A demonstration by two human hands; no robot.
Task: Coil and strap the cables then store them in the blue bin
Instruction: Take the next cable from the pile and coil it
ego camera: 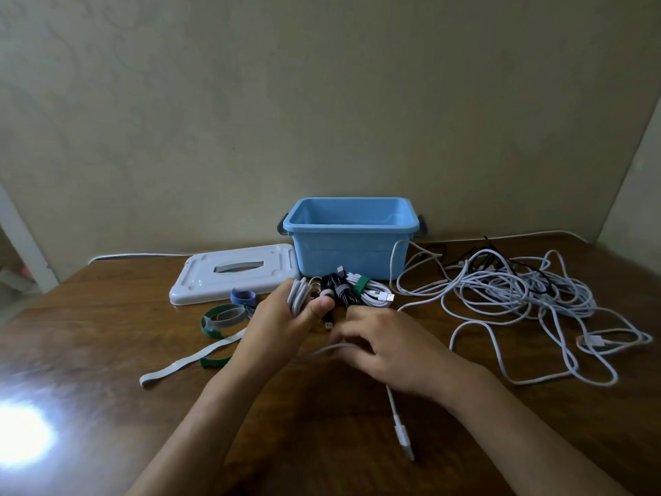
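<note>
We are holding a white cable coil (297,294) in our left hand (286,325), fingers wrapped round the loops, thumb lying over the front, so that grip is pinching the coil. Our right hand (386,347) is curling its fingers round the same cable's loose run (332,348); motion blur here, but that grip looks pinched on the cable. The cable's tail with a white plug (402,436) is trailing toward us on the wooden surface (107,352).

Just behind the hands, strapped bundles are lying in front of the blue bin (352,238): a black one (334,291) with a grey strap, a white one (372,293) with a green strap. The bin is sitting open; we cannot tell what it contains. Its white lid (232,273) is lying flat left of it. Loose straps (221,318), green, grey, blue, are lying left of our left hand. A tangle of white and black cables (518,291) is sprawling on the right.
</note>
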